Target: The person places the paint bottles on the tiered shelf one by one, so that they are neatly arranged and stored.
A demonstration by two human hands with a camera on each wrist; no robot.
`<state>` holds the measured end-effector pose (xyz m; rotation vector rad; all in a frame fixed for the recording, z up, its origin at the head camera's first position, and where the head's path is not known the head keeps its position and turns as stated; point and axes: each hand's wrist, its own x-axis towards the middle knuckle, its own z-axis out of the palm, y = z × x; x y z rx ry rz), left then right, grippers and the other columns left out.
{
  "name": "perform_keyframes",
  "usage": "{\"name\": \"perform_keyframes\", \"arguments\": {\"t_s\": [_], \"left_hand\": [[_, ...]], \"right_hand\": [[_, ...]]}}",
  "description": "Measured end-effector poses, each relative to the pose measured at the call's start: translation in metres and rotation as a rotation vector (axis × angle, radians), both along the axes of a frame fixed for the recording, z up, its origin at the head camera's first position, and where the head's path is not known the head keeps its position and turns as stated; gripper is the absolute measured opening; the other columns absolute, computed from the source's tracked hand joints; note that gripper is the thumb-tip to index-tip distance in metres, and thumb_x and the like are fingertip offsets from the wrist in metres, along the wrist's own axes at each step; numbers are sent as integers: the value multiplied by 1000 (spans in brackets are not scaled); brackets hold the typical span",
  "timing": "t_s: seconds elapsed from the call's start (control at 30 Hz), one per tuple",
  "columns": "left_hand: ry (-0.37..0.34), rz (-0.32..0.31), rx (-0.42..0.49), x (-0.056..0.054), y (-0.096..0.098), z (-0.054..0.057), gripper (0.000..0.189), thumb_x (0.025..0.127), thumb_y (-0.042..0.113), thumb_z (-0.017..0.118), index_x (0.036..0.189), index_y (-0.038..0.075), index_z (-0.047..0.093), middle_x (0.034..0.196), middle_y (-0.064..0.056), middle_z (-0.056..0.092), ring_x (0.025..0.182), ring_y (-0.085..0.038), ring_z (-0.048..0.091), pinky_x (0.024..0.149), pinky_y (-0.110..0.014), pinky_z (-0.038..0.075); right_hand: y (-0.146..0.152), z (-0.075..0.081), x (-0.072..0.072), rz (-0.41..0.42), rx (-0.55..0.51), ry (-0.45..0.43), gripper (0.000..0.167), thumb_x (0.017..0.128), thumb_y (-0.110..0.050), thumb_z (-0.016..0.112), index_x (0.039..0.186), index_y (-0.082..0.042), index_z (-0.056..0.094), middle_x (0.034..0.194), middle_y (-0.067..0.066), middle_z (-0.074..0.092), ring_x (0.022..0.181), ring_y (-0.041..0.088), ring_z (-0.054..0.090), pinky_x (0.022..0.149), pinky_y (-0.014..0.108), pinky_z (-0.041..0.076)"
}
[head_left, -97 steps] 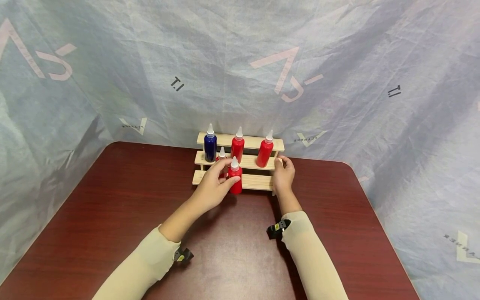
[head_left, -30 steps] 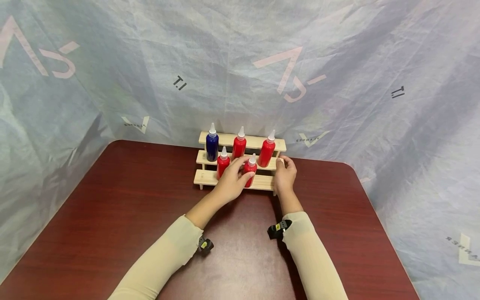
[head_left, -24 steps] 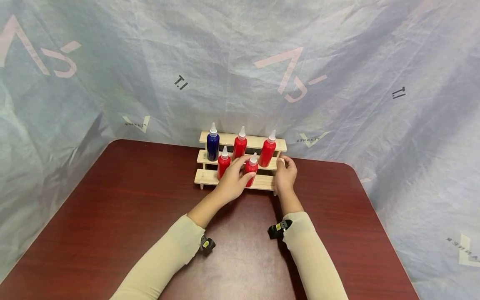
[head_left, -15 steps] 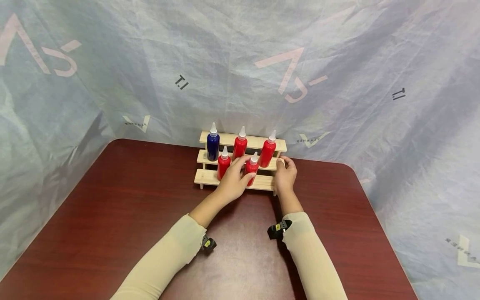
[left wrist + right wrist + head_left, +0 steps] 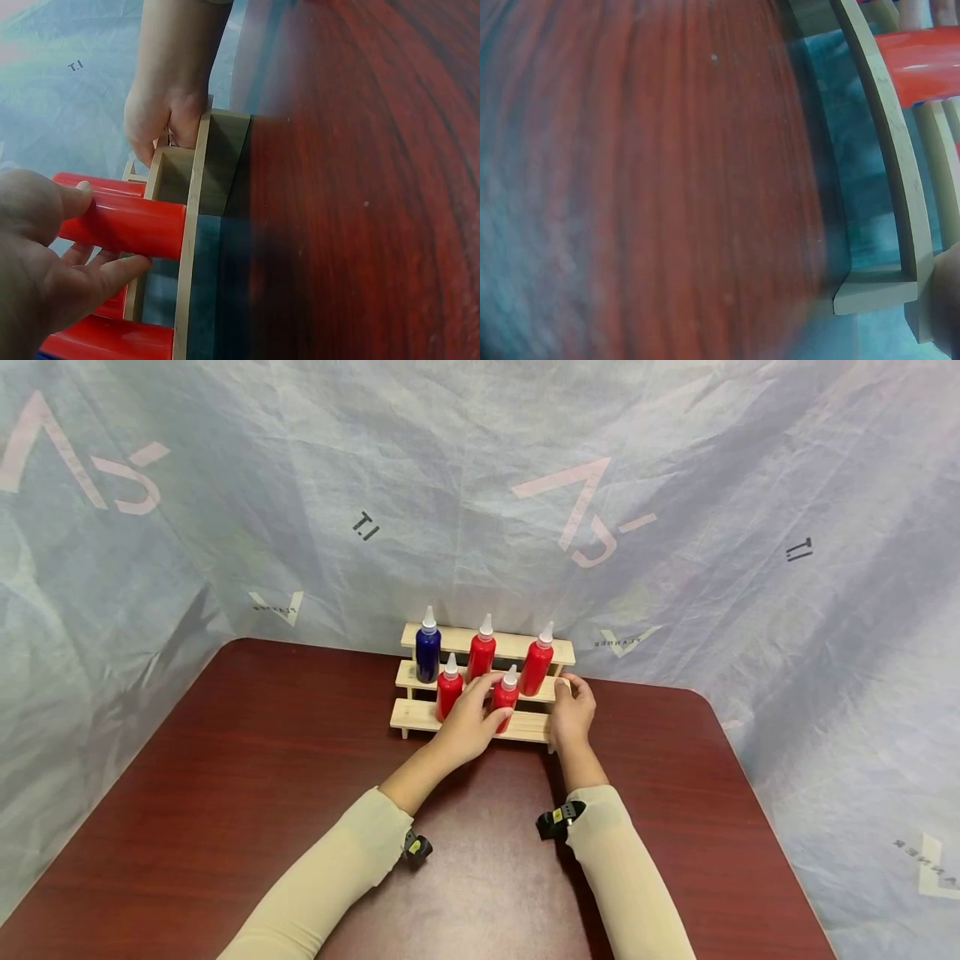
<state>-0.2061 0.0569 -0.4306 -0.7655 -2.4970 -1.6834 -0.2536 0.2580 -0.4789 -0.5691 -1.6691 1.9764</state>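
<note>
My left hand [image 5: 467,725] holds a red squeeze bottle [image 5: 506,695] with a white nozzle cap, thumb on one side and fingers on the other. In the left wrist view, that bottle's base [image 5: 169,231] meets the lowest step of a three-step wooden rack [image 5: 408,713]. My right hand [image 5: 572,712] grips the rack's right end at the middle step. Left of the held bottle, another red bottle [image 5: 448,695] stands on the lowest step. On the middle step stand a blue bottle [image 5: 427,656] and two more red bottles, one in the centre [image 5: 482,653] and one at the right [image 5: 536,668].
The rack stands at the back of a dark red wooden table [image 5: 247,793]. A grey printed cloth [image 5: 450,485] hangs behind it and along both sides. Black wrist cameras sit at both sleeves.
From 3.2 seconds ago, my left hand has carried the red bottle right and back, from in front of the rack onto its lowest step. My right hand keeps its hold.
</note>
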Motion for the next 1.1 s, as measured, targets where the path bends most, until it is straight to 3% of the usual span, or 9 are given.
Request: {"name": "perform_keyframes", "arguments": {"t_s": [0.17, 0.33, 0.5, 0.57, 0.8, 1.1], "left_hand": [[2, 12, -23, 0, -1, 0, 60, 101, 12, 72, 155, 9, 46, 154, -17, 54, 141, -32, 57, 121, -49, 47], [-14, 32, -50, 5, 0, -2, 78, 93, 17, 82, 159, 14, 39, 159, -13, 48, 151, -29, 47, 127, -51, 38], [-66, 21, -32, 14, -1, -4, 94, 91, 19, 85, 165, 17, 27, 164, -14, 38, 138, -33, 54, 110, -50, 54], [-84, 7, -42, 18, -3, -4, 99, 91, 21, 85, 167, 17, 22, 166, -15, 34, 134, -32, 54, 105, -49, 56], [-98, -6, -137, 37, -11, -3, 104, 93, 30, 83, 170, 20, 14, 171, -11, 25, 155, -33, 36, 126, -57, 37], [-160, -50, -222, 57, -24, 5, 102, 94, 37, 81, 170, 18, 16, 172, -16, 26, 160, -35, 31, 128, -60, 33]], "right_hand": [[0, 1, -1, 3, -3, 8, 21, 104, -10, 62, 122, 1, 67, 91, -3, 52, 74, 7, 44, 64, 17, 39], [-2, 2, -1, 6, -9, 26, 20, 104, -8, 62, 121, 1, 66, 91, -2, 52, 76, 8, 45, 65, 18, 40], [-2, 3, 0, 4, -3, 28, 21, 104, -8, 61, 122, 2, 66, 92, -2, 52, 78, 9, 46, 67, 18, 41], [-2, 3, 1, 4, 2, 24, 22, 104, -8, 61, 123, 2, 66, 93, -2, 54, 79, 9, 48, 68, 17, 42], [-2, 2, 3, 8, -16, 32, 22, 105, -9, 61, 123, 4, 65, 91, -2, 55, 74, 8, 49, 64, 17, 43], [-3, 5, 5, -6, -35, 29, 22, 104, -7, 62, 123, 3, 66, 95, -2, 57, 80, 7, 53, 68, 16, 46]]}}
